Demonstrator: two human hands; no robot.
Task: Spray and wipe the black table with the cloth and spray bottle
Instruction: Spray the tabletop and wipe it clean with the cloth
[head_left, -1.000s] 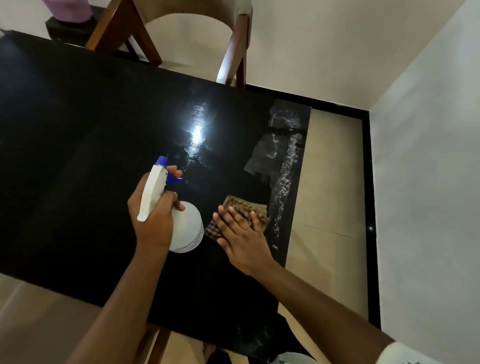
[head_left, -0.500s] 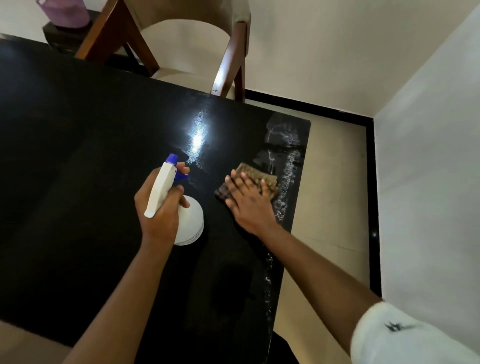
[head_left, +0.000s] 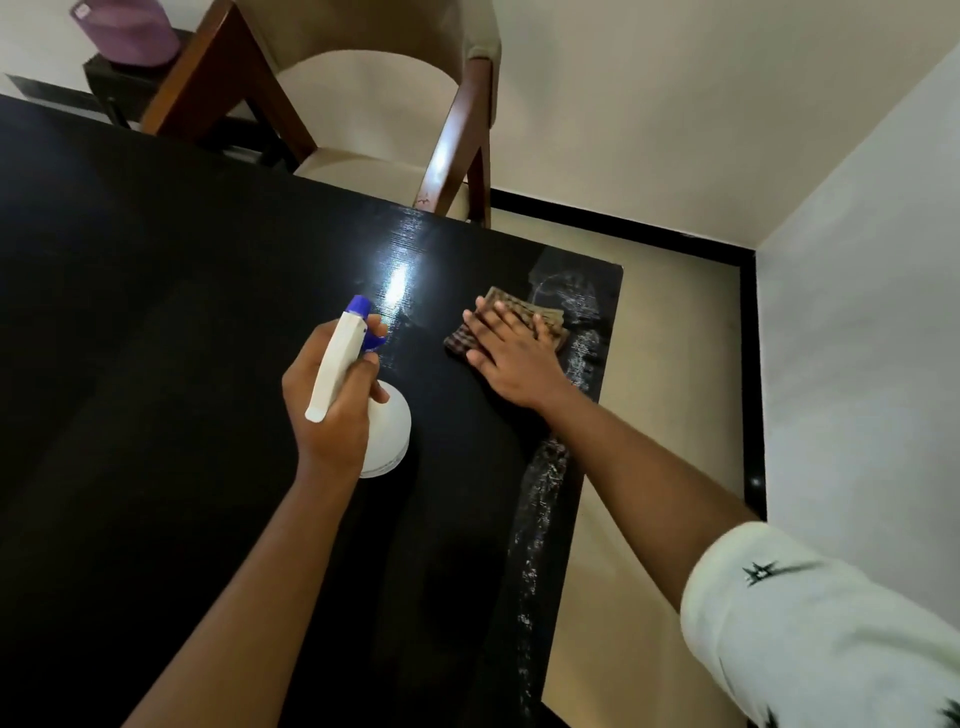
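Note:
The black table (head_left: 156, 364) fills the left and middle of the view, glossy with a light glare. My left hand (head_left: 332, 405) grips a white spray bottle (head_left: 387, 431) with a blue nozzle, held above the table's middle. My right hand (head_left: 511, 358) presses flat, fingers straight, on a folded brown checked cloth (head_left: 460, 343) near the table's far right corner. Wet streaks of spray (head_left: 571, 312) run along the right edge beside and behind the cloth.
A wooden chair (head_left: 374, 114) with a cream seat stands at the table's far side. A purple container (head_left: 130, 31) sits on a dark stand at the top left. Beige floor and a white wall (head_left: 857, 312) lie right of the table's edge.
My right hand has pushed the cloth away from me along the right edge toward the far corner. The left hand keeps holding the spray bottle in about the same place.

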